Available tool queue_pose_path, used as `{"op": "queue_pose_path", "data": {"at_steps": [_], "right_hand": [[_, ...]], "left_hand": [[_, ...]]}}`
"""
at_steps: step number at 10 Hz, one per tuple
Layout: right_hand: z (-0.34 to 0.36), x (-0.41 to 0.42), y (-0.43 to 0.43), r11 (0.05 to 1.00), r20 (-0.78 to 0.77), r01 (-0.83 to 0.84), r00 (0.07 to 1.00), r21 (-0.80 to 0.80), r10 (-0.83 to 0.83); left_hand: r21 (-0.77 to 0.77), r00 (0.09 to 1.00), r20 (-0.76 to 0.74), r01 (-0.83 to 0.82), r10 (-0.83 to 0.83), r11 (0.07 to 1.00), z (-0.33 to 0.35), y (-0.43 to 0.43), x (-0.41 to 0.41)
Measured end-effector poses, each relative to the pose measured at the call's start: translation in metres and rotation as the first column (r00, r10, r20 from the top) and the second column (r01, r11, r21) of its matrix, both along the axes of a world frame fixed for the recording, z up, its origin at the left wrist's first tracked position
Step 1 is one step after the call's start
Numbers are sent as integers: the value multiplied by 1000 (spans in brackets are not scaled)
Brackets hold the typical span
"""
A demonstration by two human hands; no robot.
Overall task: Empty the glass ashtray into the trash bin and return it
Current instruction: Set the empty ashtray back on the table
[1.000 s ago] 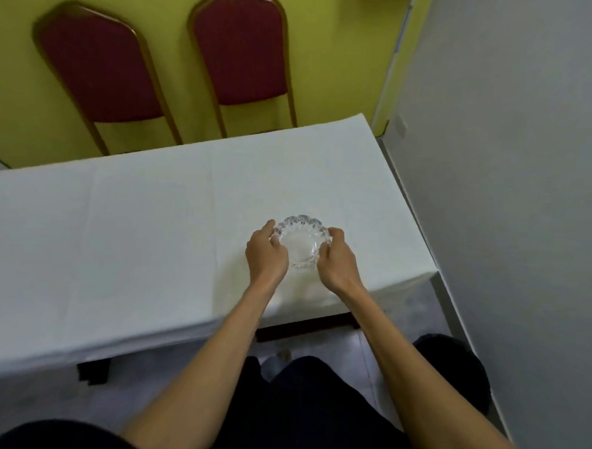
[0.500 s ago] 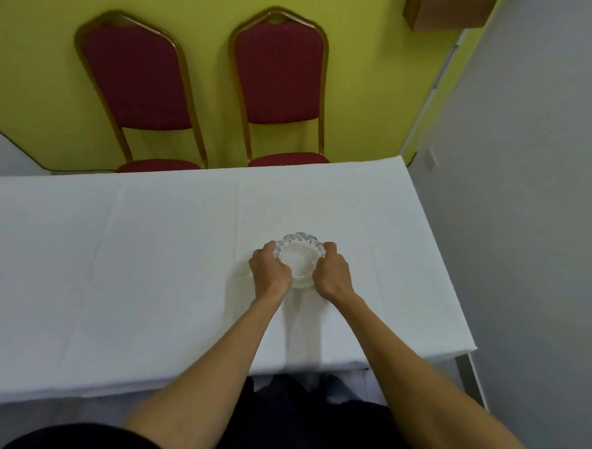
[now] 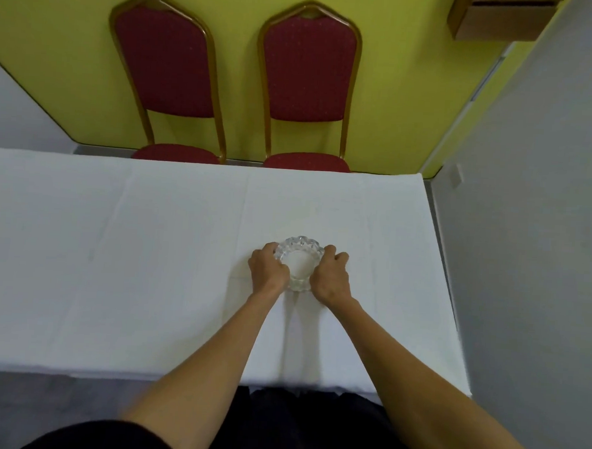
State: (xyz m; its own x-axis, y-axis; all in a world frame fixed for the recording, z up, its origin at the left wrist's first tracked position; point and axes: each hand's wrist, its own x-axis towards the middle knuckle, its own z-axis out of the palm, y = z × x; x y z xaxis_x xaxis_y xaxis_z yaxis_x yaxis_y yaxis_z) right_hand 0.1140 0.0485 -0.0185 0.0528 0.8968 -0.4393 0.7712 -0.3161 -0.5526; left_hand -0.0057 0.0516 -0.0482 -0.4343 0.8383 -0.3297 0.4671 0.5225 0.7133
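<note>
The round, scalloped glass ashtray [image 3: 298, 258] rests on the white tablecloth of the table [image 3: 149, 251], right of centre. My left hand [image 3: 268, 269] clasps its left side and my right hand [image 3: 331, 276] clasps its right side, fingers curled around the rim. The bowl of the ashtray looks clear inside. No trash bin shows in the head view.
Two red padded chairs with gold frames [image 3: 168, 80] [image 3: 307, 84] stand behind the table against a yellow wall. A grey wall [image 3: 527, 236] runs close along the table's right end. A brown box [image 3: 501, 18] hangs at the upper right.
The ashtray and both hands have moved farther in from the table's near edge toward its middle. My view has swung up and squared onto the table; the grip is the same.
</note>
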Motion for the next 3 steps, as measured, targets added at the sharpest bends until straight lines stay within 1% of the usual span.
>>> {"op": "queue_pose_path", "data": {"at_steps": [1, 2, 3], "right_hand": [[0, 3, 0, 999, 17, -28, 999, 17, 28], [0, 11, 1, 999, 34, -51, 998, 18, 50], [14, 16, 16, 995, 79, -66, 995, 76, 60]], "left_hand": [[-23, 999, 1, 45, -45, 999, 5, 3, -5], [-48, 991, -5, 135, -135, 990, 15, 10, -19], [-37, 983, -35, 180, -181, 983, 37, 27, -36]]}}
